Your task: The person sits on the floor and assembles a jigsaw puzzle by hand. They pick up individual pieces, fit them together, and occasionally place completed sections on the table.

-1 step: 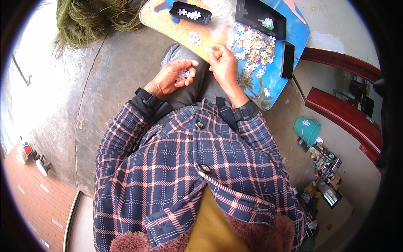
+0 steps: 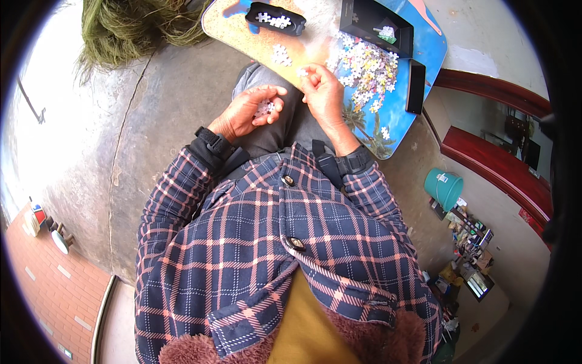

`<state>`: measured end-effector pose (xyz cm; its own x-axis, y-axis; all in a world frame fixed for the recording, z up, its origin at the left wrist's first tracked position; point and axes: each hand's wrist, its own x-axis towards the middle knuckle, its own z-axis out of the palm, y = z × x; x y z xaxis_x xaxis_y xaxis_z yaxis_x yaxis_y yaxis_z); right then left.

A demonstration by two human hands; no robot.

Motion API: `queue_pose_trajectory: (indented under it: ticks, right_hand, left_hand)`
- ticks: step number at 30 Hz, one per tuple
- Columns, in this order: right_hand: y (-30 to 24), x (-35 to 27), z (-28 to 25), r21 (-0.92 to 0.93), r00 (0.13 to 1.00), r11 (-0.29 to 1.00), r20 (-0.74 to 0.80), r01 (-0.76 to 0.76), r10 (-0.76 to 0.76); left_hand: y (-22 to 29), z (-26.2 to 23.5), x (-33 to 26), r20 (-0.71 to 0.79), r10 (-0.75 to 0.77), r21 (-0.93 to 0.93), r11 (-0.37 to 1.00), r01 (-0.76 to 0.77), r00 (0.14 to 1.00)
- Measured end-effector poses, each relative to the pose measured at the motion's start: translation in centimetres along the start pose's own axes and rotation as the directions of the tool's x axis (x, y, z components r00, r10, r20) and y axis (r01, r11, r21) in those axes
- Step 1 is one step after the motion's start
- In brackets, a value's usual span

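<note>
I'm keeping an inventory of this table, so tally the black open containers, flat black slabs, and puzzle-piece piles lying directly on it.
Black open containers: 2 (small tray, larger box)
Flat black slab: 1
Puzzle-piece piles: 2 (large multicoloured heap, small white cluster)
Total: 5

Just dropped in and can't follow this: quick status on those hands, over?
Left hand cups jigsaw pieces. Right hand pinches one pale piece near tabletop edge. Loose jigsaw pile to its right; nothing seen between hands.
</note>
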<state>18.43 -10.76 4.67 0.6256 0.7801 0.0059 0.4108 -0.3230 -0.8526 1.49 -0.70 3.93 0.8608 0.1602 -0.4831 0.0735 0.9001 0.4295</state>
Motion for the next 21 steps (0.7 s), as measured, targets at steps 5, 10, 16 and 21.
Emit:
queue_pose_trajectory:
  ticks: [5, 10, 16, 21]
  right_hand:
    - [-0.1, 0.1, -0.6, -0.285, 0.963, 0.927, -0.045, 0.243, -0.266]
    - [-1.3, 0.0, -1.0, -0.392, 0.958, 0.894, -0.093, 0.217, -0.273]
    - [-2.1, -0.1, -0.3, -0.527, 0.976, 0.832, -0.021, 0.174, -0.218]
    - [-1.3, 0.1, -0.7, -0.512, 0.968, 0.834, -0.016, 0.206, -0.249]
  left_hand:
    - [-0.1, -0.2, 0.1, 0.0, -0.003, -0.001, 1.0, 0.003, 1.0]
    - [-0.2, -0.2, 0.2, 0.005, 0.002, 0.002, 1.0, -0.002, 1.0]
    - [-0.1, -0.2, 0.2, 0.012, 0.002, 0.004, 1.0, -0.003, 1.0]
    - [-0.2, -0.3, 0.2, 0.001, 0.0, -0.001, 1.0, 0.0, 1.0]
